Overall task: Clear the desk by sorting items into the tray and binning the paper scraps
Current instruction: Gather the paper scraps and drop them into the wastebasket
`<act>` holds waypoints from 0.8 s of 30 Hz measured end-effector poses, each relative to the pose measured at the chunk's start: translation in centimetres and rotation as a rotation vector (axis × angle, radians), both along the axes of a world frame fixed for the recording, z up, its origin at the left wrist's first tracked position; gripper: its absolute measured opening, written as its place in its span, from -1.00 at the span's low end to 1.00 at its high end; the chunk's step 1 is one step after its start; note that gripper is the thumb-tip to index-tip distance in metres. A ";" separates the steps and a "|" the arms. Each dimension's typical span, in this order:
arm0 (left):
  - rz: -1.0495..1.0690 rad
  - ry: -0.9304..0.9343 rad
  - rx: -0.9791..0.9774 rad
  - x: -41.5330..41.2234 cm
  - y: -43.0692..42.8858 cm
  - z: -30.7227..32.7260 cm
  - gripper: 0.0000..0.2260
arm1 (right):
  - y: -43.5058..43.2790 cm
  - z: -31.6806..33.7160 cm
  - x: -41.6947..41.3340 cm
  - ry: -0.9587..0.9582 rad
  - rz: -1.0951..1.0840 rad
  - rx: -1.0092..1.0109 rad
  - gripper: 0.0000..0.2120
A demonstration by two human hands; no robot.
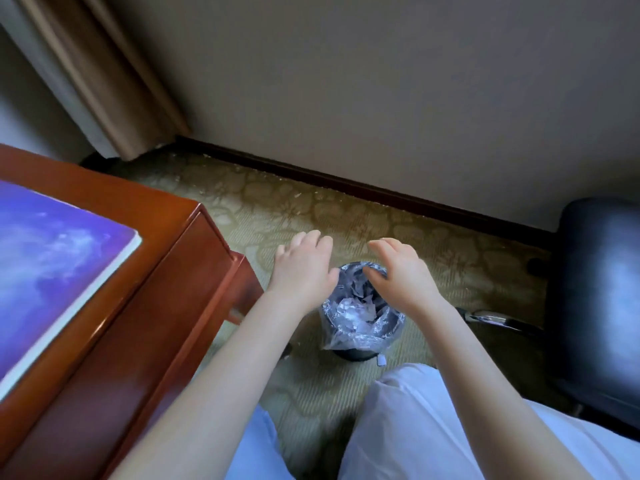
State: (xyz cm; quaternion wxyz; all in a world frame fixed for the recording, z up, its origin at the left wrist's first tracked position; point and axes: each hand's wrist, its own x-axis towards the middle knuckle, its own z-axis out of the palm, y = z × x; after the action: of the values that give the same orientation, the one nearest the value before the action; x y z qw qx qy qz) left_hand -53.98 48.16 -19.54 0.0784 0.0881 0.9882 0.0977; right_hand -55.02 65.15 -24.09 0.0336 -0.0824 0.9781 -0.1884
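left hand (303, 268) and right hand (398, 273), fingers (313, 237) loose, empty, above lined bin (389, 329) of crumpled white paper scraps (353, 311).

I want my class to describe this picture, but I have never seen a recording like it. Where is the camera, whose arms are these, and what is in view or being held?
There is no machine here. The camera sits on a person's head and looks forward and down, so the two bare arms are that person's own. The left hand and the right hand hover over a small bin on the carpet, fingers relaxed, holding nothing. The bin has a clear plastic liner, and white paper scraps lie inside it. At the left is the corner of a reddish wooden desk with a purple-covered pad lying on it. A dark chair stands at the right.
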 end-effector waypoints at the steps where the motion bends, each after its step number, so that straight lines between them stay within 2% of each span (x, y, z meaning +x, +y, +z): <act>1: 0.021 0.030 0.007 1.2 -0.7 1.0 -0.61 | -0.6 1.0 0.9 0.033 0.023 -0.004 -0.55; 8: 0.138 0.268 0.080 9.7 -5.4 7.8 -0.58 | -5.4 8.0 6.6 0.244 0.142 -0.098 -0.53; 13: 0.244 0.455 0.041 16.2 -10.3 12.1 -0.59 | -9.8 12.8 10.5 0.375 0.243 -0.131 -0.57; 19: 0.457 0.538 -0.028 25.0 -17.5 14.6 -0.60 | -16.7 16.2 15.5 0.451 0.416 -0.187 -0.63; 24: 0.638 0.502 -0.086 32.1 -22.8 14.8 -0.55 | -23.2 16.7 19.9 0.466 0.544 -0.242 -0.63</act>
State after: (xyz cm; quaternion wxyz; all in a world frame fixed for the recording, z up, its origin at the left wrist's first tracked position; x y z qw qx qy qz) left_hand -21.89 25.34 -4.76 -0.1957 -0.2052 0.9576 0.0510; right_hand -35.15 41.92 -7.44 -0.1510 -0.3830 0.8726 -0.2629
